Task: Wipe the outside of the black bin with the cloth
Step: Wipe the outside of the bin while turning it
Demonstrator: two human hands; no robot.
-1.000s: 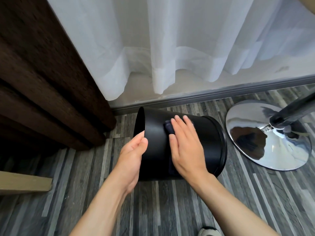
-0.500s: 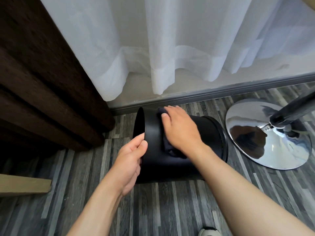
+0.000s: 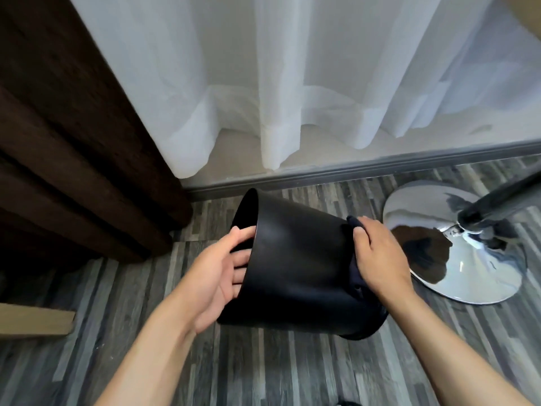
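Note:
The black bin (image 3: 295, 268) lies on its side above the floor, its open mouth facing left and its base to the right. My left hand (image 3: 218, 271) grips the rim of the mouth, fingers curled inside and thumb on the outer edge. My right hand (image 3: 377, 259) presses a dark navy cloth (image 3: 355, 276) against the bin's base end. Most of the cloth is hidden under that hand; only its edge shows along the palm and above the fingertips.
A chrome disc base (image 3: 456, 244) with a dark pole (image 3: 503, 209) stands just right of the bin. White sheer curtains (image 3: 292, 83) hang behind it, a dark brown curtain (image 3: 73, 142) at the left. A grey skirting (image 3: 380, 168) runs along the striped floor. A wooden board end (image 3: 35, 322) lies at the far left.
My right hand has slid the cloth from the bin's side wall near the mouth to its base end. The bin has tilted and turned, and my left fingers are now deeper inside the rim.

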